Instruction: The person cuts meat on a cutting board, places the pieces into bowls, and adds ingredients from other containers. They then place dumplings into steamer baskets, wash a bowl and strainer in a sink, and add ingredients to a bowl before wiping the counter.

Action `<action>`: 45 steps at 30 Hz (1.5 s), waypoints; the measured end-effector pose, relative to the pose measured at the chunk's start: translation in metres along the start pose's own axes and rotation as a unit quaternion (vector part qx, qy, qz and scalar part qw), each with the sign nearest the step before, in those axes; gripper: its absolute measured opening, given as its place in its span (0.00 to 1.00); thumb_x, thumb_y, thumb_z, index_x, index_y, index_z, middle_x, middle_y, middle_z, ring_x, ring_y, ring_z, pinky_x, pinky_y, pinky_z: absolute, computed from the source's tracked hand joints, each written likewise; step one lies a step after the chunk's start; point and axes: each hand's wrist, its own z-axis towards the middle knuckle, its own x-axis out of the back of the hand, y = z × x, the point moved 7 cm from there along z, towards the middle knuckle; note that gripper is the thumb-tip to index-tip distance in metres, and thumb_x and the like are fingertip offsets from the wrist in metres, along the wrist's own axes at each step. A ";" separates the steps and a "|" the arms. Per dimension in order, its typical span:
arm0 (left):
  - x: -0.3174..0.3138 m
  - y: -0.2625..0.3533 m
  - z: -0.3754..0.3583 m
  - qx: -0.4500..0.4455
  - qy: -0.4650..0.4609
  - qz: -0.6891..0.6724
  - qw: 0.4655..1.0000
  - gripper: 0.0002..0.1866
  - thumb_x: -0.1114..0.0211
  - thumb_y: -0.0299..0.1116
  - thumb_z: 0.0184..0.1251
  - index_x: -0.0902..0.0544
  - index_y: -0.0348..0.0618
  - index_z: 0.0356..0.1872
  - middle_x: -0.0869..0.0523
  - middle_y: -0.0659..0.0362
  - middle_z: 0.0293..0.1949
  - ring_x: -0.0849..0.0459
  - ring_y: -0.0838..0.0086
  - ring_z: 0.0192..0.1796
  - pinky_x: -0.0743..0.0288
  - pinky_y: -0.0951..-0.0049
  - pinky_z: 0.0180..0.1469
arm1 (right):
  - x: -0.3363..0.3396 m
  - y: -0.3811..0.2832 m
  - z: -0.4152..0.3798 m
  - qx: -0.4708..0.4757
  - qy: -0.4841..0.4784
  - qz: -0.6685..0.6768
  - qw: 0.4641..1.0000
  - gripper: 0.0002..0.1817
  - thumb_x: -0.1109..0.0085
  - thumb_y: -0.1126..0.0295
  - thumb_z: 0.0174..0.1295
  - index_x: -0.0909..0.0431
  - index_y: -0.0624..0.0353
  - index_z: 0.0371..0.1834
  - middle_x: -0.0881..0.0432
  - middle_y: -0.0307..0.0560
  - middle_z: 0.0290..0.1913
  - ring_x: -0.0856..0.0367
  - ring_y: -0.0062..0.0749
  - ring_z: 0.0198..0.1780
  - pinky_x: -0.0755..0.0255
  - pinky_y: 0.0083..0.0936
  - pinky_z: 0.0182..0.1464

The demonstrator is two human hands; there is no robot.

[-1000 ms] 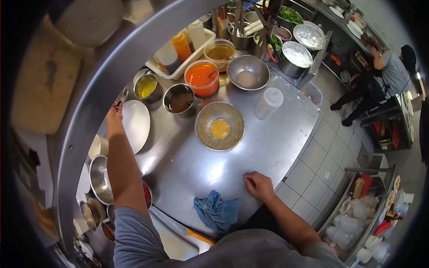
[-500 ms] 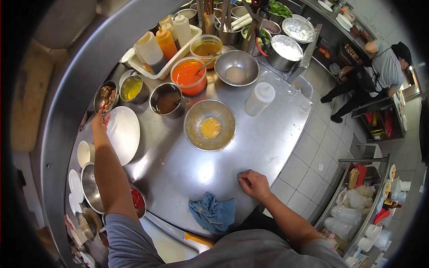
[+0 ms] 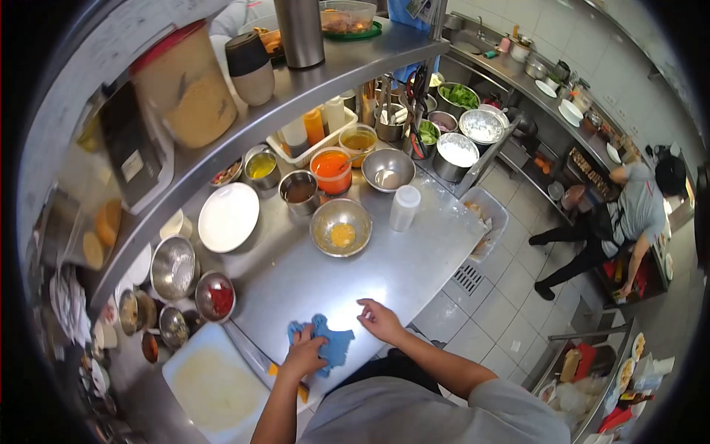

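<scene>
A crumpled blue cloth (image 3: 336,348) lies near the front edge of the steel table (image 3: 285,277). On top of it is my left hand (image 3: 305,355), its fingers curved onto the fabric and gripping it. My right hand (image 3: 380,321) is to the right of the cloth, apart from it, with loosely bent fingers and nothing held. Farther back stands a metal bowl (image 3: 325,240) with yellow beaten egg (image 3: 342,235) inside. Beside that bowl is an upright white squeeze bottle (image 3: 404,209). An oval white plate (image 3: 228,217) rests at the left.
A cutting board (image 3: 214,381) lies front left, with a knife (image 3: 255,355) along its edge. Metal bowls, including one of red pieces (image 3: 220,300), line the left. An overhead shelf (image 3: 347,55) crosses the back. At right, a co-worker (image 3: 632,200) bends toward a low shelf.
My left hand has come back from the small bowl at the far left onto the blue cloth. My right hand's fingers have loosened. The view has tilted up, showing the overhead shelf.
</scene>
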 end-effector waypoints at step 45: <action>-0.207 0.362 0.220 -0.048 -0.087 -0.437 0.894 0.18 0.36 0.37 0.73 0.20 0.42 0.59 0.15 0.62 0.46 0.20 0.81 0.42 0.25 0.78 0.42 | 0.519 0.226 -0.224 -0.224 0.098 0.111 0.963 0.21 0.35 0.62 0.66 0.23 0.56 0.60 0.18 0.40 0.40 0.19 0.23 0.38 0.23 0.23 0.39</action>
